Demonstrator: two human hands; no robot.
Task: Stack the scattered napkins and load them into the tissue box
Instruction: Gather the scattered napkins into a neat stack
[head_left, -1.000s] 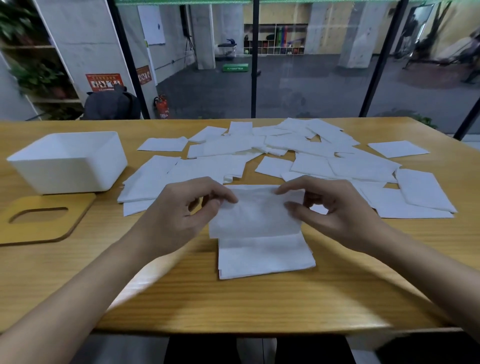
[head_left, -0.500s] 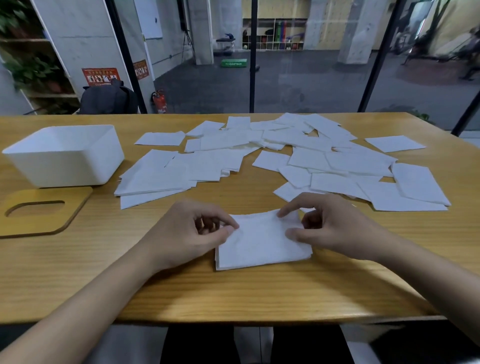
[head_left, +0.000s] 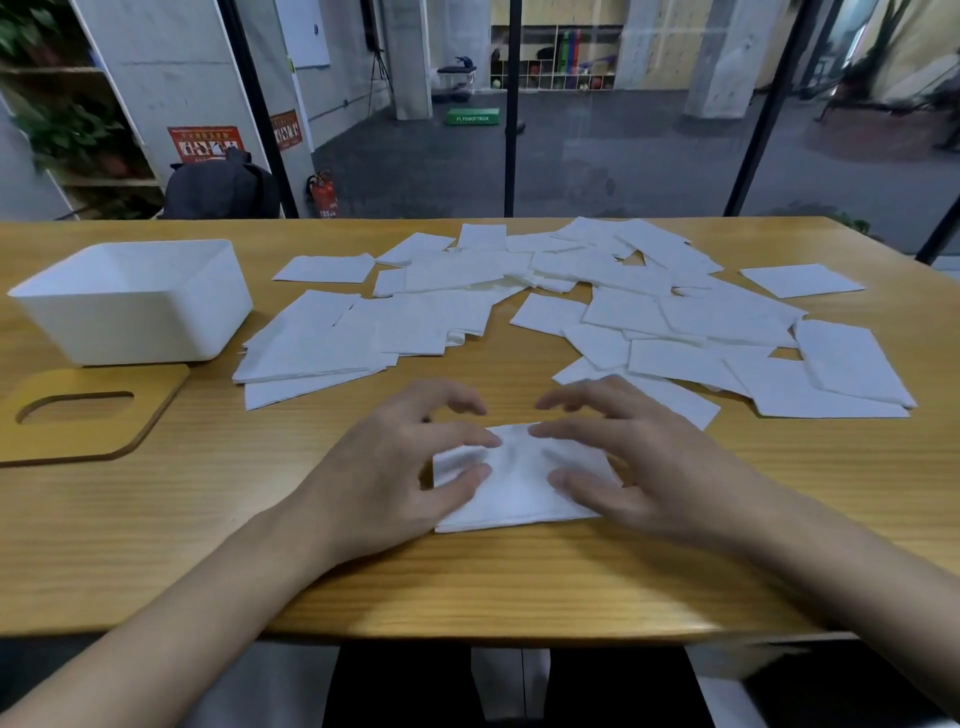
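A small stack of white napkins (head_left: 517, 488) lies flat near the table's front edge. My left hand (head_left: 400, 467) rests over its left side and my right hand (head_left: 628, 462) over its right side, both with fingers spread and relaxed, fingertips touching the top napkin. Several loose white napkins (head_left: 675, 312) lie scattered across the middle and right of the table, with a rough pile (head_left: 322, 348) at the left centre. The white tissue box (head_left: 130, 301) stands open at the far left. Its wooden lid (head_left: 83, 415) with an oval slot lies flat in front of it.
The wooden table (head_left: 260, 519) has a rounded front edge close to my body. Glass wall panels with black frames (head_left: 511, 104) rise behind the far edge. A dark backpack (head_left: 221, 189) sits beyond the table at the back left.
A second ago both hands held a napkin pinched above the stack. They laid it down on the stack, let go, and now rest on it with spread fingers.
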